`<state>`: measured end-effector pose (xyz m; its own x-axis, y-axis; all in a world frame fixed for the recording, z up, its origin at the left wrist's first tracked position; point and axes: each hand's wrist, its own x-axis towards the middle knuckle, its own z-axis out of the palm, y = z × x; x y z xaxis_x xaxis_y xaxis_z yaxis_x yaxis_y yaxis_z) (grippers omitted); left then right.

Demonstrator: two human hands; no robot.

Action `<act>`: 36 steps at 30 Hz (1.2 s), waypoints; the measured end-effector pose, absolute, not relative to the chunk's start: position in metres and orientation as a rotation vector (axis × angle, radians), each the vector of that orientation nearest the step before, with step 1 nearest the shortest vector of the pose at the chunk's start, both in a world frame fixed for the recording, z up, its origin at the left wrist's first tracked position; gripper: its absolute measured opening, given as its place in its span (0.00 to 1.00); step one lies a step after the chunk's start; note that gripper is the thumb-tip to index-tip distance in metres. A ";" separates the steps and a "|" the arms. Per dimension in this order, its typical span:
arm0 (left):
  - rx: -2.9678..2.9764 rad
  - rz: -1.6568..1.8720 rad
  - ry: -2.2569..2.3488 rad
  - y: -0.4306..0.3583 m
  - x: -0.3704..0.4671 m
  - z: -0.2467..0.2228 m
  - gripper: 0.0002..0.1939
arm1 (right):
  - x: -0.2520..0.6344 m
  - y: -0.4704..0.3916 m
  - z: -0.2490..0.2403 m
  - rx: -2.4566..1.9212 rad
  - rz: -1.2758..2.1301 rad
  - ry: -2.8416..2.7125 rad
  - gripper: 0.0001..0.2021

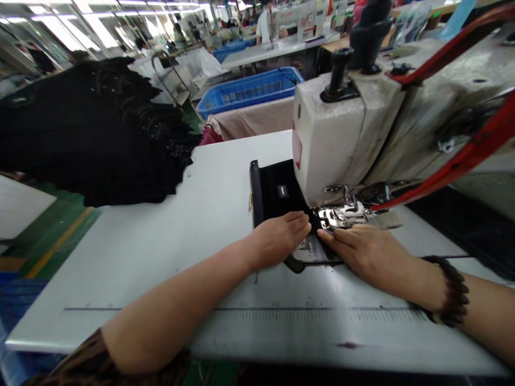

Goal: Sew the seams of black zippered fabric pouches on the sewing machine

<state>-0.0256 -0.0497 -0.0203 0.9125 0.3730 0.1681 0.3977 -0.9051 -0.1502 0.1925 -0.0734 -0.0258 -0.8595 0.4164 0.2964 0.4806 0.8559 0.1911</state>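
A black fabric piece (269,179) with a small dark label (284,191) lies on the white sewing table (217,230), partly under the head of a sewing machine (333,139). Along its left edge runs a dark strip with a small gold-coloured metal part. My left hand (279,239) rests flat on the near part of the fabric, fingers stretched out. To the right, my right hand (370,257) lies with extended fingers just in front of the metal presser foot (325,219), its fingertips at the near edge of the fabric. The needle point cannot be made out.
A thick stack of black fabric pieces (100,134) overhangs the table's left edge. Behind the table stands a blue plastic basket (249,91). More black fabric (454,225) lies right of the machine. A ruler scale (301,314) runs along the front. Another person works farther back.
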 end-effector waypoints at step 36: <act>-2.901 0.070 -0.871 -0.031 -0.018 -0.011 0.14 | 0.189 -0.073 -0.023 -0.782 -0.295 -2.761 0.14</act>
